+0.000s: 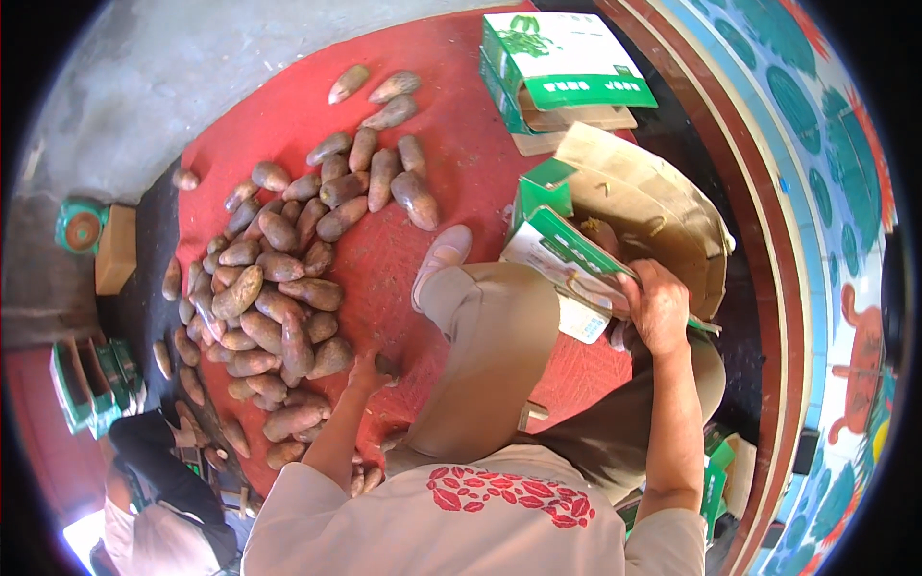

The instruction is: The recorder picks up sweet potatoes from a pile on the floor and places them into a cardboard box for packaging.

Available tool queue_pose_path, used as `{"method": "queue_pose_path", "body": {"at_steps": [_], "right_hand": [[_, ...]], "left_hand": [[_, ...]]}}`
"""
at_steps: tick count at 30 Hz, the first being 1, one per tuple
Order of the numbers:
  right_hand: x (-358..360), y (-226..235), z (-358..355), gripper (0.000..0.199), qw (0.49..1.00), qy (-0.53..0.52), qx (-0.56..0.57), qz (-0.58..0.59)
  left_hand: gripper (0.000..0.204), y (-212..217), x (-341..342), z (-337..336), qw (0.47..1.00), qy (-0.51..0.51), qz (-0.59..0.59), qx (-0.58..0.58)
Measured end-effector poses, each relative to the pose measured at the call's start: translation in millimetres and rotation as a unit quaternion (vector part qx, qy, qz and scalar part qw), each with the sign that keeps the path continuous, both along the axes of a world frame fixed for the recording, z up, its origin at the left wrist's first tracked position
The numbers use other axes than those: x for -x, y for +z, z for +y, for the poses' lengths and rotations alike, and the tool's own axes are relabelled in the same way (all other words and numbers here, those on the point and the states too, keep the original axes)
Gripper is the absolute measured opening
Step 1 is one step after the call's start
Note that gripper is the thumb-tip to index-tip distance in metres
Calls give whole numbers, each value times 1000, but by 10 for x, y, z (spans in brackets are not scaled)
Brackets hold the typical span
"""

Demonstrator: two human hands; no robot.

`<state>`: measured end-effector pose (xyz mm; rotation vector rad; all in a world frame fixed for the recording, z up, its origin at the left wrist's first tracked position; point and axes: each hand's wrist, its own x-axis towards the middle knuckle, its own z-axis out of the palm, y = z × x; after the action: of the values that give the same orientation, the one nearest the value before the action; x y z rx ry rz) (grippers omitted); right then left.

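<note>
A large heap of long brown tubers point(279, 266) lies on the red floor covering, left of my legs. My left hand point(367, 372) is at the heap's right edge, its fingers closed round a tuber point(387, 366) of which only the dark end shows. To the right stands an open green and white cardboard box point(562, 245), its brown flaps raised. My right hand point(658, 305) grips the near edge of that box. Inside it part of a tuber point(600, 235) is visible; the rest of the contents is hidden.
Another green and white box point(571, 62) stands at the far right. My bent legs point(490, 355) are between heap and open box. A co-worker point(163, 499) sits at the lower left, near green cartons point(96, 384). A green round-topped object point(82, 226) stands beside a brown carton point(116, 250).
</note>
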<state>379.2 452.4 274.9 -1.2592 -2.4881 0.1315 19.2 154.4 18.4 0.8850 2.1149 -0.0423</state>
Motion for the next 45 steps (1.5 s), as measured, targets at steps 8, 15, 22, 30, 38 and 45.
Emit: {"method": "queue_pose_path", "body": {"at_steps": [8,15,22,30,38,45], "right_hand": [[-68,-19,25,20,1000,9,-2,-13],[-137,-84,12,24,1000,25,7,-10],[-137,44,-16,18,992,27,-27,117],[-315,164,-27,15,967,-67,-95,225],[-496,274,-29,14,935,-130,-84,320],[-587,277,-7,16,922,-131,-94,353]], "left_hand": [[86,-92,-174,-86,984,-38,93,148],[79,28,-22,-182,988,56,98,106],[79,389,542,-49,946,216,77,-231],[55,2380,-122,1358,818,212,-39,-534],[56,3020,-841,2102,776,137,-138,-600],[56,2976,-1366,2538,774,-11,-186,-606]]}}
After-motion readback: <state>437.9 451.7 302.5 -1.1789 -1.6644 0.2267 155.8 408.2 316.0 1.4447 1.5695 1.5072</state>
